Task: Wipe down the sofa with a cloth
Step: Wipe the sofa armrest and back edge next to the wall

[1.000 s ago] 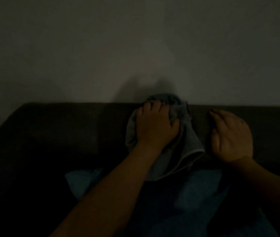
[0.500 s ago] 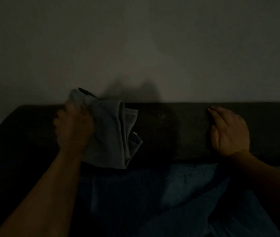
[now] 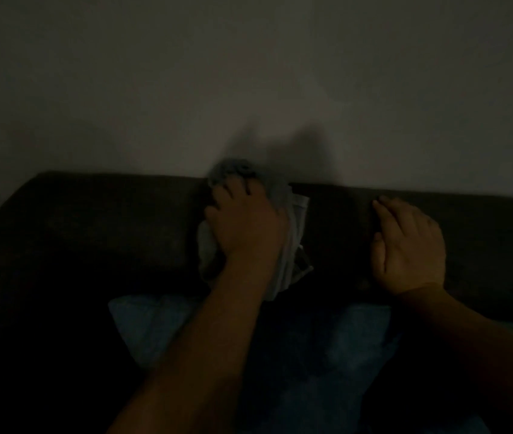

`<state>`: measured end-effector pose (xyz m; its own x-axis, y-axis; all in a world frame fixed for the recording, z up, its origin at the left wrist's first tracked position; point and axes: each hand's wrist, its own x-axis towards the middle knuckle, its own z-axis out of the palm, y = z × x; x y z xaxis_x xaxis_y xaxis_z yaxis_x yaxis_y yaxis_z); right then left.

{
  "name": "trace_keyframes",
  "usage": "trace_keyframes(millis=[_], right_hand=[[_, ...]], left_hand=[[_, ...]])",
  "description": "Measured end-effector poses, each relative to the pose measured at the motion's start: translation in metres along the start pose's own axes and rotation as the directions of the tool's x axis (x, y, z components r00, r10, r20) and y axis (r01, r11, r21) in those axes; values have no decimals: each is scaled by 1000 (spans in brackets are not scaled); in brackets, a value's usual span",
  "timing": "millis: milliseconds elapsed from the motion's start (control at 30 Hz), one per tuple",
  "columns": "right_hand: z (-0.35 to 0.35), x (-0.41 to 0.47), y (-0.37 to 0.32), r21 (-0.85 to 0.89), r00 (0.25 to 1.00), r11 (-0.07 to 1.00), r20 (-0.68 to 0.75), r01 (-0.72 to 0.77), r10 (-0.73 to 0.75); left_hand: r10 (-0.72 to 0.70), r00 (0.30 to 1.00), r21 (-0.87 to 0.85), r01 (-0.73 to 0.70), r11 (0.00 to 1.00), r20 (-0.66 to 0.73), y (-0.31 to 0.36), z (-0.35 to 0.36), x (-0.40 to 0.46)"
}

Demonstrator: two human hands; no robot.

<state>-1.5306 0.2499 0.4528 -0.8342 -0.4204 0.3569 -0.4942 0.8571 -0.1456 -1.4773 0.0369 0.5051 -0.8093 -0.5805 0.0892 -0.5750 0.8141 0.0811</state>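
Since half a second ago the left hand (image 3: 246, 227) has swept the cloth (image 3: 292, 245) rightward along the sofa (image 3: 108, 220) back's top edge, fingers curled into it. Right hand (image 3: 411, 245) rests flat, fingers relaxed. A tag on the cloth is unreadable; dim light blurs a blue cushion (image 3: 311, 355).

Pretty dim room, barely any light. A plain, bare pale grey wall (image 3: 155, 73) fills everything from 9 through 12 to 3 o'clock, with a soft dark shadow (image 3: 283, 151) on it near centre. Down at 6 o'clock there's a blue fabric cushion (image 3: 318, 349).
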Motion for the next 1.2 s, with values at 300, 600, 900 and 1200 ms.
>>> trace_keyframes(millis=[300, 600, 900, 1200], right_hand=[[0, 0, -1, 19, 1000, 1000, -5, 8, -8], [-36, 2, 20, 137, 1000, 990, -15, -17, 19], [-40, -32, 117, -68, 980, 978, 17, -196, 197], [-32, -36, 126, -5, 987, 988, -44, -153, 153]], left_hand=[[160, 985, -35, -163, 986, -64, 22, 10, -8], [147, 986, 1, -148, 989, -76, 24, 19, -1], [111, 974, 29, -107, 994, -199, 27, 24, 1], [-67, 966, -63, 53, 997, -251, 106, 21, -32]])
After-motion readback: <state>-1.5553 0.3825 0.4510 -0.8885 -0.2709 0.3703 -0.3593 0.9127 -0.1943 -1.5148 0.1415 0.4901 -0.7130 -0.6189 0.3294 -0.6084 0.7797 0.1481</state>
